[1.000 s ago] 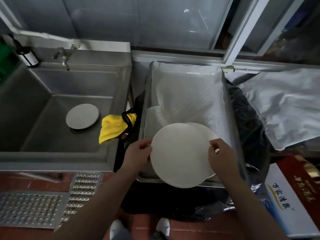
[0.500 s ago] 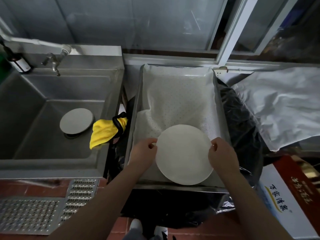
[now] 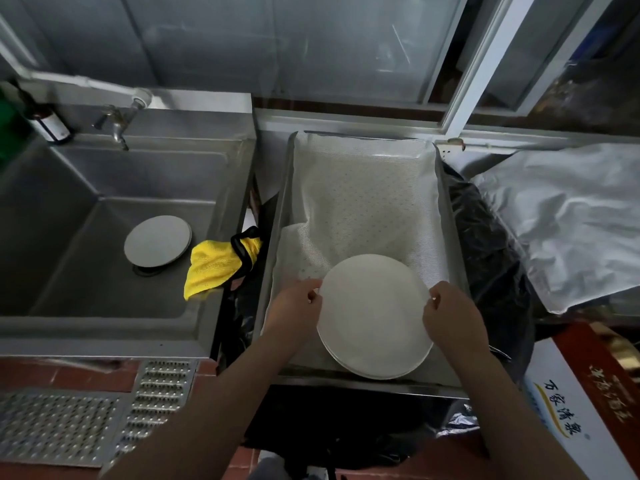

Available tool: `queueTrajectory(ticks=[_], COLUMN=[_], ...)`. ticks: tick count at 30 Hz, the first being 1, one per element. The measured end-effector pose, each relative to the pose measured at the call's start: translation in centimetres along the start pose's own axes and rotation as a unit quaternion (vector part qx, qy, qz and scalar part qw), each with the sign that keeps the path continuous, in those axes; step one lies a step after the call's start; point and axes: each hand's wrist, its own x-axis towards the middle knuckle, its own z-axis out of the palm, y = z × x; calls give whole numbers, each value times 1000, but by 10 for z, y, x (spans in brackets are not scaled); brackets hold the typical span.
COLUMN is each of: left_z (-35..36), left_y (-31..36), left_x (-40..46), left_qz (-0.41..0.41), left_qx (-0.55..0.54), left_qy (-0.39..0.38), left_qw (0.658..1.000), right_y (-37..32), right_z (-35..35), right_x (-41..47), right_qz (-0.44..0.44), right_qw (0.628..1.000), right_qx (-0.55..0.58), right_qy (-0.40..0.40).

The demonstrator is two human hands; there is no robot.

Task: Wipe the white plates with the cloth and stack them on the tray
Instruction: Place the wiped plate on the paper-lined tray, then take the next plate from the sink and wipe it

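Steel sink (image 3: 104, 237) at 9 o'clock holds one plate (image 3: 157, 240); yellow cloth (image 3: 214, 268) draped on its rim. Lined tray (image 3: 446, 216) at centre: plate stack (image 3: 374, 317) in near end. Left hand (image 3: 294, 311) pinches stack's 9 o'clock edge, right hand (image 3: 453, 318) its 3 o'clock edge.

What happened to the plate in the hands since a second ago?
The top plate went down onto the stack of plates at the near end of the tray and now lines up with it. The left hand and right hand still pinch its edges. The yellow cloth on the sink edge and the plate in the sink stayed put.
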Motion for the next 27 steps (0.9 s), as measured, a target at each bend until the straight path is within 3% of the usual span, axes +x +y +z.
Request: queueTrajectory(ticks=[5,8,11,19,27], left_z=[-7,-17,-32,-109,-211], left_y=[-6,-13,-27,-93,-186], left_x=[3,0,-5,-17,-25], left_qz=[-30,-53,-64,-92,-123], left_qx=[-38,-86,-167,-195,-229], left_qy=[-20,-2,25,129,180], left_qw=[999,995,984,968,949], right_y=[-3,-14,-39,-124,-228], right_z=[-3,-4,-2,36,102], right_x=[0,-6,-13,-29,-49], right_qz=[4,-51,-77,-62,-112], right_qw=[1000,995,986,953,943], right_qx=[25,69,137,287,276], right_qy=[-7,48,53,-71,-146])
